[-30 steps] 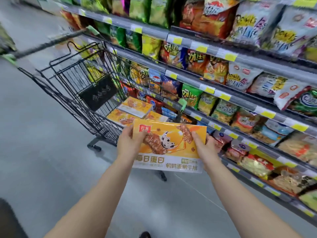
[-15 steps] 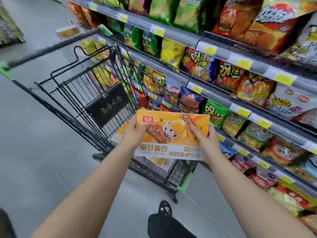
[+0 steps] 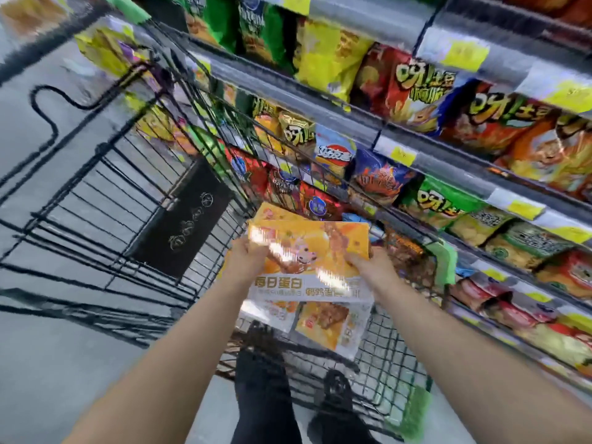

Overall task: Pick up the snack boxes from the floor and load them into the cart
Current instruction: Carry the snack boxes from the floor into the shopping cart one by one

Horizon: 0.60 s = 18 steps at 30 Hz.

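— While it is held up, where is the orange snack box (image 3: 315, 248)?
— Over the black cart (image 3: 182, 219), by the chip shelf (image 3: 448, 160). Left hand (image 3: 248, 262) grips its left edge, right hand (image 3: 373, 267) grips its right edge. More boxes (image 3: 326, 322) lie in the cart under it.
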### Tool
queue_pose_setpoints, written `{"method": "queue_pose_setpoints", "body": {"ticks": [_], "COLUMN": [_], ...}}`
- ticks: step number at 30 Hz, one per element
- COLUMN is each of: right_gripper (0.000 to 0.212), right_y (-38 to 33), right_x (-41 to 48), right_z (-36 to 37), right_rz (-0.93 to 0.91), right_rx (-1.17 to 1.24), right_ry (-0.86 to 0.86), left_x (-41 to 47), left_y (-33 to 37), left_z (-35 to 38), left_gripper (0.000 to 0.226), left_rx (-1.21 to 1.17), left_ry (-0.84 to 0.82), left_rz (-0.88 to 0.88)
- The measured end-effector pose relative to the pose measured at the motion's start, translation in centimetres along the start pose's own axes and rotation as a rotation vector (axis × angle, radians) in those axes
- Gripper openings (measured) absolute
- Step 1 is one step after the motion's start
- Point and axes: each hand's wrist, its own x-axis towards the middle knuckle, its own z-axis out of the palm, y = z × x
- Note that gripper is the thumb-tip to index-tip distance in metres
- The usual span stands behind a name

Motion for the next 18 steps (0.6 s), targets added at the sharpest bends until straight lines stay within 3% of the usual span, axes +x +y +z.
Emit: {"method": "queue_pose_setpoints", "body": {"ticks": [2, 5, 8, 14, 18], "right_gripper": [0.023, 0.005, 0.009, 0.005, 0.027], "right_y": [0.1, -0.4, -0.5, 0.2, -1.0], "right_x": [2.7, 4.3, 7.6, 11.4, 10.8], "right_z": [2.6, 4.8, 7.7, 10.6, 10.4], "right_rz": [0.047, 0.131, 0.213, 0.338, 0.309], "right_rx": [0.003, 0.053, 0.078, 0.092, 0.091], "right_ry": [0.024, 0.021, 0.043, 0.085, 0.088], "left_x": [4.9, 9.1, 14.3, 20.7, 21.0], "left_y": [0.4, 1.4, 2.0, 3.1, 3.9], "left_z": [-0.5, -0.8, -0.7, 0.0, 0.6], "left_gripper": [0.042, 0.033, 0.036, 0.019, 0.019], "left_rx": [0.115, 0.237, 0.383, 0.428, 0.474], "left_ry": [-0.036, -0.046, -0.059, -0.112, -0.179], "left_rz": [-0.014, -0.024, -0.055, -0.051, -0.028]}}
